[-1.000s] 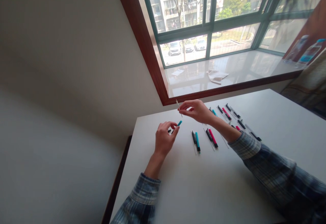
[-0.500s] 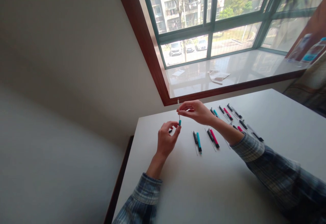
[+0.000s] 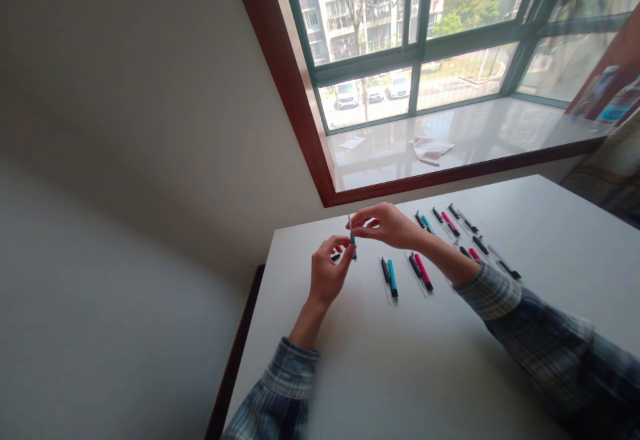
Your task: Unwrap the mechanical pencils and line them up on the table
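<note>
My left hand [image 3: 331,271] pinches a teal pen barrel [image 3: 353,240] upright above the table's far left corner. A thin pale pen refill [image 3: 349,221] stands in the barrel's top end, and my right hand [image 3: 383,225] has it between thumb and fingertips. Part of the refill is out of sight inside the barrel and behind the fingers. A small black piece [image 3: 336,257] shows between my left fingers; whether it is held or lies on the table, I cannot tell. Nearest on the table are a teal barrel [image 3: 393,277] with black parts and a pink barrel [image 3: 423,271] with black parts.
Several more sets of pen parts [image 3: 450,222] lie in rows on the white table [image 3: 400,373], some partly behind my right forearm. Beyond the table, a window sill holds a crumpled cloth or paper [image 3: 431,150] and plastic bottles [image 3: 613,103]. A wall stands on the left.
The refill has gone down into the teal barrel, so less of it sticks out on top. My right hand has come down slightly, closer to my left hand.
</note>
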Tool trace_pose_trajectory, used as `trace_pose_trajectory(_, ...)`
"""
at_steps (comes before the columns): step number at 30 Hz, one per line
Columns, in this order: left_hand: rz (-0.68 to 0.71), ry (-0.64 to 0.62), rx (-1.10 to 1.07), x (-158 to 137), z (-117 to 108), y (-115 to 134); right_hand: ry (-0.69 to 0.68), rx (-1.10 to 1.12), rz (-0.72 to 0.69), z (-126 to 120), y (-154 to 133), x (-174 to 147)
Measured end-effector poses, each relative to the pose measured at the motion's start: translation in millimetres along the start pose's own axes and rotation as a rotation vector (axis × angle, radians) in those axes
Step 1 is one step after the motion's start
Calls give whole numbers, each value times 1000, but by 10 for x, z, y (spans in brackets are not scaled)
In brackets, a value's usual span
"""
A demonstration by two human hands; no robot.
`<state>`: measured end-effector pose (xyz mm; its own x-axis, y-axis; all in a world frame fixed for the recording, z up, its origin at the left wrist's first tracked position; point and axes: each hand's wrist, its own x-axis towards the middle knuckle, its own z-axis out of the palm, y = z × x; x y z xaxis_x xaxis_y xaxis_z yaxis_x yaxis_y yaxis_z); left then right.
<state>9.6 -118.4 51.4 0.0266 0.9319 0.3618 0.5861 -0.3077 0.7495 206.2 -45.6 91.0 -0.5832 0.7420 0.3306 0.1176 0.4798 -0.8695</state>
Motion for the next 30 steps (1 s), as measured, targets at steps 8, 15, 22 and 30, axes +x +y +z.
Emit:
trace_pose_trajectory(8, -9, 5, -43, 16, 6, 4, 21, 3, 0, -11, -1, 6)
trace_pose_trajectory(15, -8, -9, -42, 4, 12, 6, 19, -26, 5, 3, -14, 4)
trace_pose_trajectory(22, -13, -8, -30, 11, 3, 5, 50, -78, -25, -4, -48, 5)
trace_pose_trajectory(30, -25, -15, -15, 11, 3, 7, 33, -93, -16, 11, -51, -5)
